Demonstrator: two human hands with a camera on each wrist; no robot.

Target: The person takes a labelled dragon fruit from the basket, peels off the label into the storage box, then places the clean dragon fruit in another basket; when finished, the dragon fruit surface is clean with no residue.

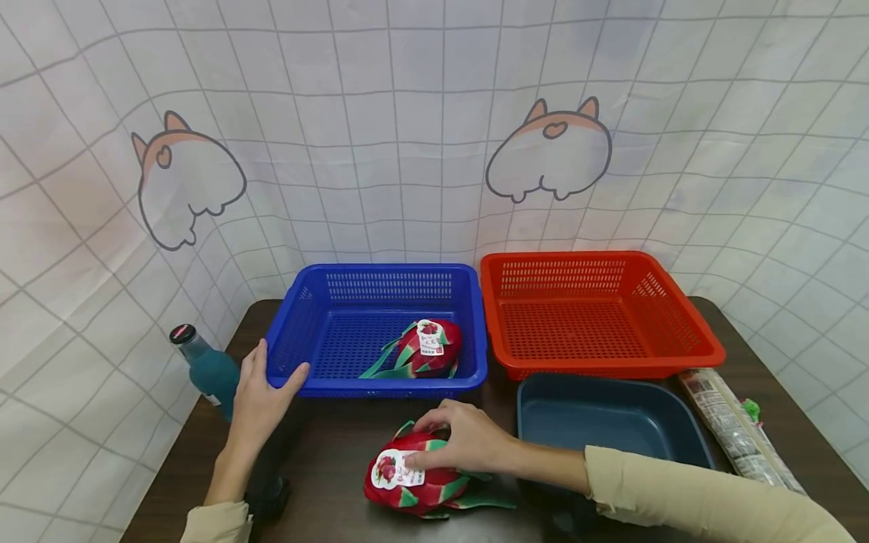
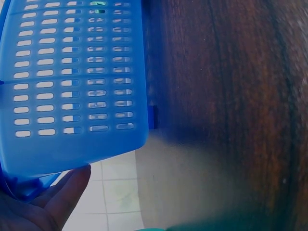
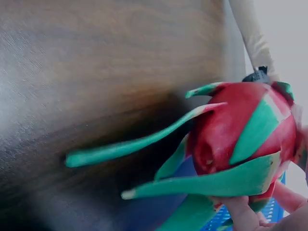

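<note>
My left hand [image 1: 261, 403] grips the near left corner of a blue plastic basket [image 1: 390, 388], its thumb by the front rim. The basket's slotted wall [image 2: 77, 144] fills much of the left wrist view. Inside the basket lies one red dragon fruit [image 1: 449, 332] with green leaf tips and a white label. My right hand [image 1: 468, 437] holds a second dragon fruit [image 1: 431, 492] from above, in front of the basket, thumb beside its white label. In the right wrist view this fruit [image 3: 245, 125] shows long green leaves; whether it touches the table cannot be told.
A red basket [image 1: 604, 367] stands to the right of the blue one. Before it is a dark blue tray [image 1: 604, 422], partly behind my right forearm. A newspaper-wrapped bundle [image 1: 729, 430] lies at the right edge. A teal bottle [image 1: 212, 371] stands left of my left hand.
</note>
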